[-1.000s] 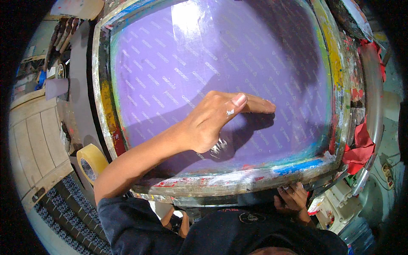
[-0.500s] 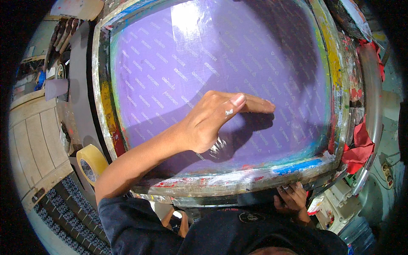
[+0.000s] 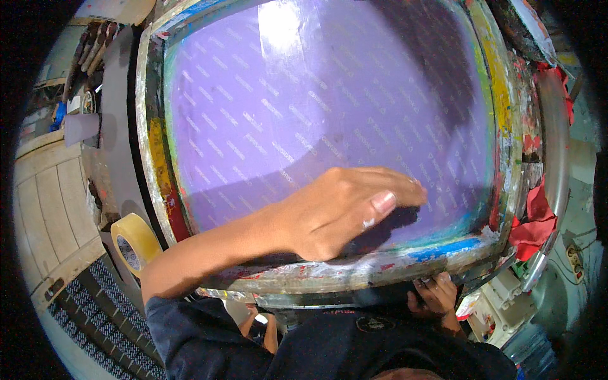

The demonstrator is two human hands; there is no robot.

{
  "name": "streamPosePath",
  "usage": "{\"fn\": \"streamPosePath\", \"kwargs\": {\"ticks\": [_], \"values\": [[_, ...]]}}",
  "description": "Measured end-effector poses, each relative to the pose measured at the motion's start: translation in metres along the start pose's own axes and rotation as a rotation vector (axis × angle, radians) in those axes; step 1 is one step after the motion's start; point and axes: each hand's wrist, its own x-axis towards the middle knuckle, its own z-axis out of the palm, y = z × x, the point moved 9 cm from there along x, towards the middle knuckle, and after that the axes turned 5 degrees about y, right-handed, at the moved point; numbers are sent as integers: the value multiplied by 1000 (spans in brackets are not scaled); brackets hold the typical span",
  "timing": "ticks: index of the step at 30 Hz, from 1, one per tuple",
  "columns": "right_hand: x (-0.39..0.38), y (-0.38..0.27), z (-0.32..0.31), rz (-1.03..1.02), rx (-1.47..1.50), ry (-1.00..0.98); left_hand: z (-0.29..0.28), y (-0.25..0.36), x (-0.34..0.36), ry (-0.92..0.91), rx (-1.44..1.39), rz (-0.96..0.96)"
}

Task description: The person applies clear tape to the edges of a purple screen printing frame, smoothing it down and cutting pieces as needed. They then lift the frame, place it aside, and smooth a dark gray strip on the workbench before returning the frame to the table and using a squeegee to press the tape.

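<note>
A screen printing frame [image 3: 373,261] with paint-stained wooden edges lies in front of me, its purple mesh [image 3: 247,95] crossed by rows of pale printed marks. My left hand [image 3: 354,212] is over the near right part of the mesh, fingers stretched out together and thumb apart, holding nothing. Its shadow falls close beneath; I cannot tell whether the fingertips touch. At the frame's near edge, right of centre, my right hand [image 3: 436,294] has its fingers bent against the wood. Part of that hand is hidden below the edge.
A roll of yellowish tape [image 3: 135,244] stands left of the frame, beside my left forearm. Red cloth [image 3: 535,221] hangs at the right, by a curved metal rail [image 3: 557,139]. Pale slatted wood [image 3: 54,209] lies at far left. Several handled tools [image 3: 96,49] sit at upper left.
My left hand has moved toward me and slightly right over the mesh, nearer the frame's near edge. My right hand stays in the same place.
</note>
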Motion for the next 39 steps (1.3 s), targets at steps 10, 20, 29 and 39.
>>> {"fn": "streamPosePath", "kwargs": {"ticks": [10, 20, 29, 39], "values": [[16, -5, -15, -45, 67, 152, -3, -4, -4, 35, -72, -96], [11, -6, -16, -41, 83, 193, -12, -4, 0, 45, -145, -121], [5, -3, -12, -27, 105, 183, -13, -6, 1, 57, -157, -147], [8, -7, -12, -58, 117, 152, -4, -19, -4, 1, -93, -273]]}}
